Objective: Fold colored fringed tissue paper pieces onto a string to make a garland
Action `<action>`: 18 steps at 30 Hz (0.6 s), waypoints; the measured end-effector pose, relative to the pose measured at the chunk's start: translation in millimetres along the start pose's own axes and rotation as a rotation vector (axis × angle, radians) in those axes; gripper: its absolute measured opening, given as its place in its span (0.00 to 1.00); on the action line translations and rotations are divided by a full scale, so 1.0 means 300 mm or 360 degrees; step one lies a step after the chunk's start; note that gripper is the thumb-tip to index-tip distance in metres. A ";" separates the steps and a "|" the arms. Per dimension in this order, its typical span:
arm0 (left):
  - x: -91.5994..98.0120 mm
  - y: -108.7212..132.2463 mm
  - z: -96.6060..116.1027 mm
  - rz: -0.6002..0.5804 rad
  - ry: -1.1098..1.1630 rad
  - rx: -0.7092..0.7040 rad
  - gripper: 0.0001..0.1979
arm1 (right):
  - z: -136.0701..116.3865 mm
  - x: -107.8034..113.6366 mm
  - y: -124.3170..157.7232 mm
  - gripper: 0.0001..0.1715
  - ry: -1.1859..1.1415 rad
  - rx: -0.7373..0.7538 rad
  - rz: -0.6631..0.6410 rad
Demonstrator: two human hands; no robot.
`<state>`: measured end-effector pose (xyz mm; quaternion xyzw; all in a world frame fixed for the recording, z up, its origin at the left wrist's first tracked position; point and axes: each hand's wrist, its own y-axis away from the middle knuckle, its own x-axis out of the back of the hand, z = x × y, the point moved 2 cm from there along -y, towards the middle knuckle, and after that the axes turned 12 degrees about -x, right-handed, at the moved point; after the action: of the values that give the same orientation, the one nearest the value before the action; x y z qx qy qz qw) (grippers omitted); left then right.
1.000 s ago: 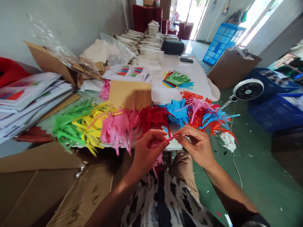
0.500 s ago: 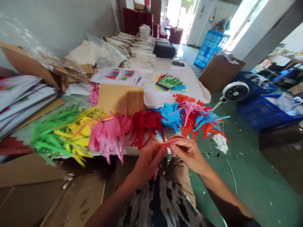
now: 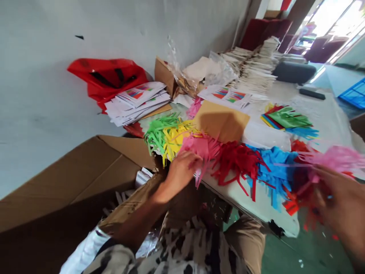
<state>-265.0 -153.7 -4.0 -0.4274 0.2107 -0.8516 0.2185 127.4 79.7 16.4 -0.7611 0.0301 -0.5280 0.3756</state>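
1. The right hand (image 3: 343,205) sits at the right edge of the view, blurred, over the floor side of the table (image 3: 251,207).
2. Its fingers (image 3: 322,190) look closed on a pink paper fringe (image 3: 335,160), though the blur hides the exact pinch.
3. That fringe is lifted clear of the table. Its long axis runs almost level across the view, its thin strands point left, and its other end runs out of frame to the right.
4. The left hand (image 3: 182,171) is at the table's near edge, its fingers (image 3: 192,161) curled against a second pink fringe (image 3: 201,146). I cannot tell whether they pinch it.
5. A red fringe (image 3: 236,163) and a blue fringe (image 3: 273,171) lie between the 2 hands. Green and yellow fringes (image 3: 167,137) lie just beyond the left hand, beside a kraft card (image 3: 222,121).
6. A cardboard box (image 3: 71,182) stands beside the left forearm (image 3: 137,217), below the table's edge.
7. Farther along are printed sheets (image 3: 137,102), a red plastic bag (image 3: 105,78), and stacks of white paper (image 3: 256,68).
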 end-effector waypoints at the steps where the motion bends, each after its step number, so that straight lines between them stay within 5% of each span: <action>1: 0.048 0.003 -0.057 -0.0007 -0.0188 0.0029 0.11 | 0.000 -0.030 0.015 0.31 0.0038 0.0128 -0.0062; 4: 0.173 0.014 -0.215 -0.0044 -0.0655 0.0117 0.12 | -0.012 -0.074 0.036 0.33 0.0109 0.0230 -0.0009; 7: 0.235 0.010 -0.333 -0.0204 -0.0775 0.0080 0.15 | -0.135 -0.070 0.023 0.28 0.0045 0.0275 -0.0047; 12: 0.248 -0.026 -0.442 -0.0315 -0.0851 0.0083 0.21 | -0.639 -0.111 0.000 0.22 -0.0560 0.0668 -0.0376; 15: 0.261 -0.041 -0.493 -0.0279 -0.0789 0.0186 0.22 | -0.939 -0.207 0.002 0.23 -0.0510 0.0811 -0.0568; 18: 0.307 -0.047 -0.557 -0.0107 -0.0555 0.0319 0.21 | -1.100 -0.315 0.003 0.23 -0.0428 0.0949 -0.0705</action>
<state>-454.3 -164.3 -28.9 -0.5513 0.0695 -0.7882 0.2645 -186.7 -57.2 -4.9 -0.6691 -0.3391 -0.4773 0.4578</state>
